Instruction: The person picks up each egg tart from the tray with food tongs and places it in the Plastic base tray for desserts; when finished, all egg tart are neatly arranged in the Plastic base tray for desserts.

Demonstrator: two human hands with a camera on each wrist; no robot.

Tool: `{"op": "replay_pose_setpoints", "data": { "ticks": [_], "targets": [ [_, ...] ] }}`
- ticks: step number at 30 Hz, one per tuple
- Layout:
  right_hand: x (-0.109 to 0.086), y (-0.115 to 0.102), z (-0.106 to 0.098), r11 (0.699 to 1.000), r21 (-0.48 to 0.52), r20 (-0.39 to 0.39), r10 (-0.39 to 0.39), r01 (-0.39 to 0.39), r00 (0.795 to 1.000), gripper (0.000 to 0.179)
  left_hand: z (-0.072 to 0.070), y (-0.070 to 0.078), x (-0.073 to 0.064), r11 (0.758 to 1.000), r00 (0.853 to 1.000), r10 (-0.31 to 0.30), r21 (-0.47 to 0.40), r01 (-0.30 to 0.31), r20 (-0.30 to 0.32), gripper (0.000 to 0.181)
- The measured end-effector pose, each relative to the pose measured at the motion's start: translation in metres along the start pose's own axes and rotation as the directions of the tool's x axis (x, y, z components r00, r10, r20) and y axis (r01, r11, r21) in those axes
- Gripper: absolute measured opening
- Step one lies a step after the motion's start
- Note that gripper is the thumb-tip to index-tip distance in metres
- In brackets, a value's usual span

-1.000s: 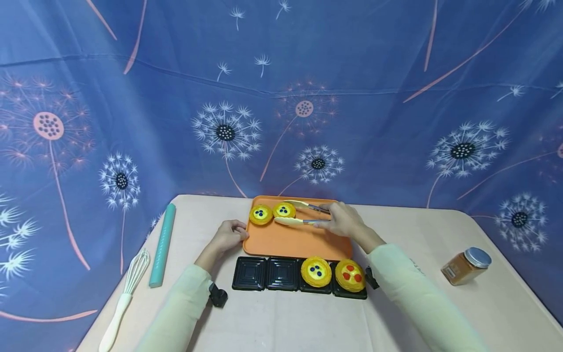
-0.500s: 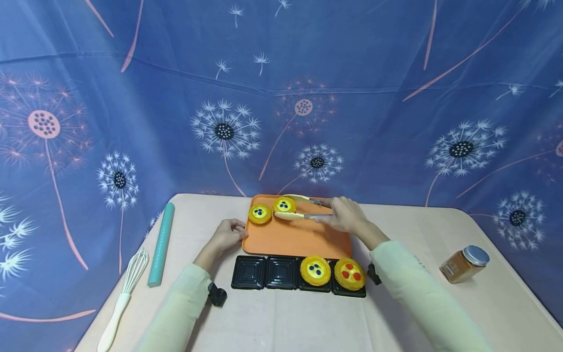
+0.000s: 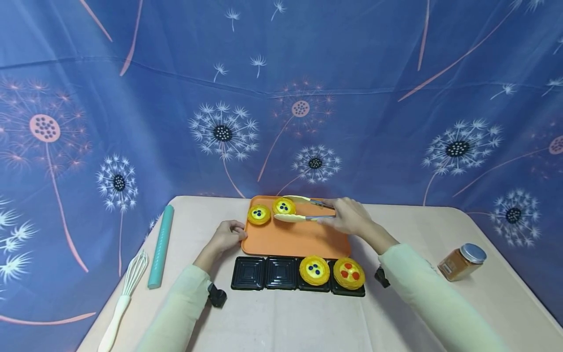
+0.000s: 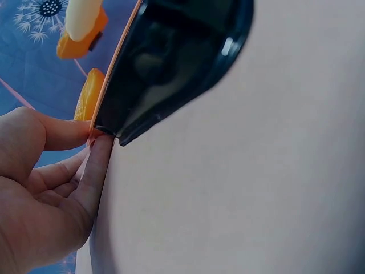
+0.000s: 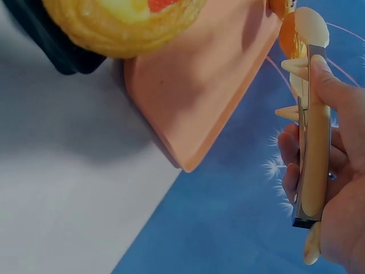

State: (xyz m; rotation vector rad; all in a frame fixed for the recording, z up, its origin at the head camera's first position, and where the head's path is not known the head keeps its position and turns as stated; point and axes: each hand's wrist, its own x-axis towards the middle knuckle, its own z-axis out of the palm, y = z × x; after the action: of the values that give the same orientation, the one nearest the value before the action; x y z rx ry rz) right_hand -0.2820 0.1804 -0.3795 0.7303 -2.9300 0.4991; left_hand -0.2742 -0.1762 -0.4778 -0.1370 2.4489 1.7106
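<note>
Slipping from the tongs: the main risk for the lifted tart (image 3: 283,205)

Nearest the body, a black tray (image 3: 248,274) is lying on the table (image 3: 308,322), its two right compartments carrying a blue-dotted tart (image 3: 314,270) and a red-dotted tart (image 3: 349,274). It is sitting just beside the orange tray (image 3: 299,242), so a shove on either one could be jolting both tarts.

Slightly farther off, the left hand (image 3: 226,235) is pinching the orange tray's left rim between thumb and fingers. Tipping that rim could be sending the left tart (image 3: 258,214) sliding, since it is resting near the same side.

Over the tray, the right hand (image 3: 349,216) is curling round the tongs (image 3: 308,218), whose pale tips are lying along opposite sides of the lifted tart. The left wrist view is showing a gap beneath it, so it seems to be hanging off the tray's surface. With a round rim between narrow tips, loosening the squeeze could be dropping it, uneven pressure could be rolling it, and over-squeezing could be popping it out. Swinging leftward while low could be bumping the left tart.

Farthest away, the blue backdrop (image 3: 246,93) is rising behind the tray; reaching too far back could be snagging the tongs on the cloth.
</note>
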Motion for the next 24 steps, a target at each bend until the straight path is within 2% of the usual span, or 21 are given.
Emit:
{"op": "replay_pose_setpoints", "data": {
  "ticks": [13,20,24],
  "targets": [
    [-0.024,-0.013,-0.031,0.993,-0.032,-0.023,-0.116,0.116,0.993,0.065,0.0,0.002,0.001,1.0,1.0,0.003,-0.004,-0.003,0.009,0.022],
    [-0.041,-0.024,-0.041,0.98,-0.025,-0.051,-0.198,0.197,0.979,0.059,0.0,0.004,0.001,1.0,1.0,0.012,0.002,-0.012,0.012,0.021],
    [-0.051,-0.03,-0.044,0.968,-0.053,-0.062,-0.247,0.244,0.967,0.057,0.0,0.002,-0.001,1.0,1.0,0.016,0.011,-0.016,0.005,0.019]
  ]
}}
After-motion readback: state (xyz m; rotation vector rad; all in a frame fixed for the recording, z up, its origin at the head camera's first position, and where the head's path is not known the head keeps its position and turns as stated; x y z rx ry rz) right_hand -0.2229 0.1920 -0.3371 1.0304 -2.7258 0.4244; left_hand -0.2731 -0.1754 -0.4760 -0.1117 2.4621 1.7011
